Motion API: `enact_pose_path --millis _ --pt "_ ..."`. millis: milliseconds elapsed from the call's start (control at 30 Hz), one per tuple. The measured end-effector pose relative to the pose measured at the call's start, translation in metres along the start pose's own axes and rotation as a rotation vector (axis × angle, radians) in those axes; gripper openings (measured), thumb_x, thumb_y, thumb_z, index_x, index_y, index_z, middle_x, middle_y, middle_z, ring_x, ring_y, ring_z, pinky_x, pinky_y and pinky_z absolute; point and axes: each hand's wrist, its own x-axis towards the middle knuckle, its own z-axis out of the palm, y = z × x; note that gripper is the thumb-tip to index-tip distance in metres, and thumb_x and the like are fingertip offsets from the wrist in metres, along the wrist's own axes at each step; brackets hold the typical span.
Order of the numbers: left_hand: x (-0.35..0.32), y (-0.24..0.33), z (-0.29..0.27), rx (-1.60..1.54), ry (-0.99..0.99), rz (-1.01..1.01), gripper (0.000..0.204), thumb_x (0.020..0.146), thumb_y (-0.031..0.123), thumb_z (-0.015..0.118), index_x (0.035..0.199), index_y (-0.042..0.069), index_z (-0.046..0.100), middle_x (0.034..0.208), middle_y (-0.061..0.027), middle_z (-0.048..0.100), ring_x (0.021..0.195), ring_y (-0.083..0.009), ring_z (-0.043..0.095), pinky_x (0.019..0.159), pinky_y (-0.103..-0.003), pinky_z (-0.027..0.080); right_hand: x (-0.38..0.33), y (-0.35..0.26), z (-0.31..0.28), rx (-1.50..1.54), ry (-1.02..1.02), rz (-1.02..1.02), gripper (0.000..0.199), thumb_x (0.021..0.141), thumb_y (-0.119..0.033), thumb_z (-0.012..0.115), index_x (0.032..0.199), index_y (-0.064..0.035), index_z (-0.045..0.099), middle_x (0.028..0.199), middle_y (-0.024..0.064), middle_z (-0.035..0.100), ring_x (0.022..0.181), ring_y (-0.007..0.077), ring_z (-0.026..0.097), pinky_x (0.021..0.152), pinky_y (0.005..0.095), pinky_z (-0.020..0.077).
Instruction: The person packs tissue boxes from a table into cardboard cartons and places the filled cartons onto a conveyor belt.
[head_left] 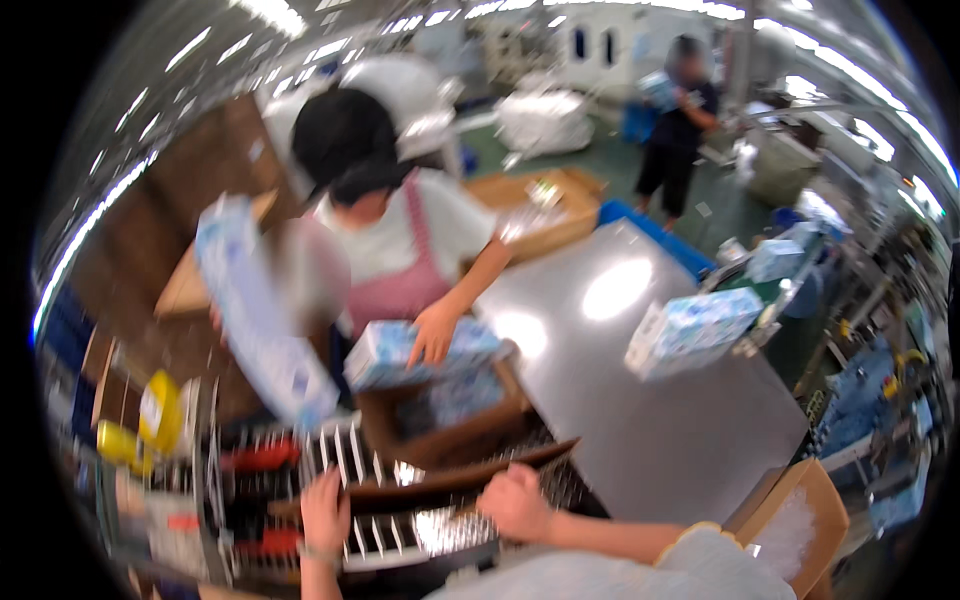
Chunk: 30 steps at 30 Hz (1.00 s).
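A narrow brown piece of cardboard (440, 486) lies crosswise in front of me over the metal rollers; I cannot tell whether it is a folded carton or a flap. My left hand (324, 515) is closed at its left end, with the fingers pointing away from me. Farther right, my right hand (515, 502) is curled into a grip at its near edge. Just beyond stands an open carton (450, 447) with blue-and-white packs inside. A co-worker's hand (436, 330) rests on a blue-and-white pack (385, 352) above that carton.
The co-worker, in a pink apron (405, 295), also has a long pack (262, 310), blurred. A metal table (690, 425) at right bears another pack (695, 330). Below it is an open carton with clear plastic (790, 535). Roller conveyor (355, 455) runs beneath my hands. Another person (680, 130) stands far back.
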Motion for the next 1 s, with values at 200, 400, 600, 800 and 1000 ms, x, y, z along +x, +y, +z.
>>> enact_pose_path --millis 200,400,600,800,1000 --pt "-0.008 -0.019 -0.030 0.222 -0.259 -0.416 0.028 0.095 0.029 0.066 0.084 0.004 0.066 0.077 -0.0222 0.067 0.076 -0.0443 0.065 0.068 -0.052 0.052 0.025 0.027 -0.046 0.269 -0.082 -0.148 0.013 0.067 -0.004 0.064 0.070 -0.0136 0.056 0.077 -0.0014 0.050 0.096 0.0196 0.055 0.112 0.0547 0.0288" --pt "-0.030 -0.006 0.017 -0.068 0.085 -0.518 0.024 0.097 0.018 0.062 0.085 -0.003 0.065 0.084 -0.0280 0.066 0.082 -0.0489 0.063 0.070 -0.055 0.050 0.053 0.126 -0.106 0.434 -0.505 -0.476 0.007 0.066 -0.005 0.066 0.067 -0.0096 0.061 0.073 0.0024 0.056 0.099 0.0246 0.058 0.110 0.0709 0.0250" --pt "0.056 0.173 0.038 -0.276 -0.842 -0.567 0.045 0.101 0.024 0.053 0.139 0.000 0.055 0.123 -0.0281 0.065 0.116 -0.0417 0.062 0.104 -0.048 0.046 0.050 0.099 -0.055 0.190 -0.878 -0.555 0.011 0.074 -0.012 0.060 0.068 -0.0058 0.066 0.074 0.0106 0.061 0.097 0.0303 0.061 0.107 0.0747 0.0251" --pt "-0.036 0.162 0.077 0.063 -0.573 0.523 0.058 0.096 0.034 0.056 0.147 0.008 0.049 0.146 -0.0170 0.053 0.138 -0.0309 0.048 0.104 -0.051 0.045 -0.015 0.109 0.025 0.210 -1.076 -0.608 0.023 0.078 -0.022 0.066 0.095 -0.0085 0.072 0.101 0.0154 0.069 0.102 0.0335 0.064 0.102 0.0595 0.0385" --pt "-0.071 0.118 0.151 0.303 -0.508 0.644 0.064 0.096 0.039 0.054 0.152 0.011 0.042 0.159 -0.0149 0.039 0.144 -0.0331 0.039 0.113 -0.057 0.032 0.107 0.076 -0.013 0.522 -0.050 -0.605 0.036 0.071 -0.016 0.067 0.101 0.0001 0.055 0.104 0.0160 0.053 0.102 0.0350 0.054 0.098 0.0500 0.0425"
